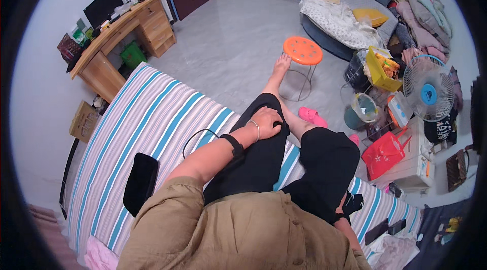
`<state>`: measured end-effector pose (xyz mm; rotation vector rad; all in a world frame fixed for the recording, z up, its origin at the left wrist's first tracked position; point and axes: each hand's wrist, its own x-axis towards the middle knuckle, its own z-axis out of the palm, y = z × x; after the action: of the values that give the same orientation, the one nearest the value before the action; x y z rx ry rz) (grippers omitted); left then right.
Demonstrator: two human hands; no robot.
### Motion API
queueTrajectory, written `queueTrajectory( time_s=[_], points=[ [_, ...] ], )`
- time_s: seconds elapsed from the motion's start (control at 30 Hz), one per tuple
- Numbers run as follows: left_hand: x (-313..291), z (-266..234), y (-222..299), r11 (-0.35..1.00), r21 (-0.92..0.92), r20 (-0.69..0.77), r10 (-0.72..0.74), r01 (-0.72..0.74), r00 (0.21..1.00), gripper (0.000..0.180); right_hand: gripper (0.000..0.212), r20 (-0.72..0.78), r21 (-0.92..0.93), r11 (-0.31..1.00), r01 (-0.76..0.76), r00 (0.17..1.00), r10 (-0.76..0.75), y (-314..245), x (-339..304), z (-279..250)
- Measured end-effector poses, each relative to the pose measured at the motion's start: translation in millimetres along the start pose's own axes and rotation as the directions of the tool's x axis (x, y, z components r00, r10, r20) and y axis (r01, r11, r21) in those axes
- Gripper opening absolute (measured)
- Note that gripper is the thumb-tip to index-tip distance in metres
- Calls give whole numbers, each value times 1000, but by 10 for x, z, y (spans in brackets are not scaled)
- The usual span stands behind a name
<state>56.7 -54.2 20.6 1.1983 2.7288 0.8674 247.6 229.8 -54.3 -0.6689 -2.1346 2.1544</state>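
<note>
My left hand [266,119] rests over the knee of the black trousers [248,168], fingers bent round the cloth, with a dark fold showing by the thumb. A bracelet and a black band [232,144] circle that wrist and forearm. Low beside my right thigh is my right hand [342,209], mostly hidden by the trouser leg. A black item [353,203] sits against it; its kind and the fingers cannot be made out. One bare foot [281,64] is propped on the edge of an orange round stool [303,51].
I sit on a striped bed [167,102] with a black flat case [141,184] at left. Pink slippers [312,116], a bin [361,110], a fan [428,92] and a red bag [385,154] stand right. A wooden desk [119,29] and cushioned seat [332,21] lie farther off.
</note>
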Motion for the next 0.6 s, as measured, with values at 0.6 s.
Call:
queueTrajectory(
  time_s=[0.6],
  points=[
    [-210,94,206,993,113,-2,21,-21,1000,37,106,746,-8,526,850,355,-563,-916,629,1012]
  ],
)
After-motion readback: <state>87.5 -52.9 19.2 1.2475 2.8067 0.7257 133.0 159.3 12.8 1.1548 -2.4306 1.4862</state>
